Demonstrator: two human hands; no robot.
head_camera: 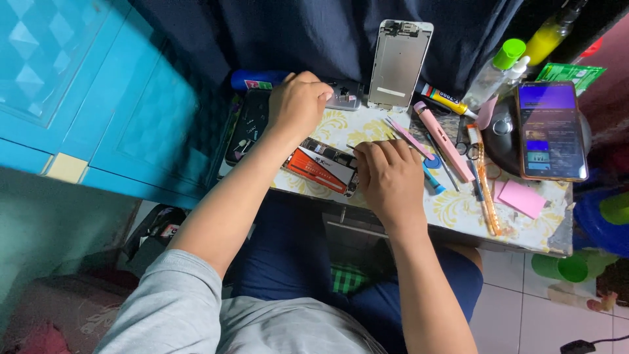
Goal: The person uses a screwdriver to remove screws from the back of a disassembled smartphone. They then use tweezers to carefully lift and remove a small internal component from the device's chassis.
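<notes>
A person in a grey sleeve sits at a small counter (458, 210) with a pale floral covering. The left hand (298, 105) is loosely curled, knuckles up, resting near the counter's far edge; what it grips, if anything, cannot be told. The right hand (390, 174) lies palm down, fingers bent, pressing on an opened phone body (324, 164) whose orange-labelled battery shows. Just beyond stands a silver phone frame (398, 62). To the right lie a pink tool (442, 141) and a lit smartphone (550, 130).
</notes>
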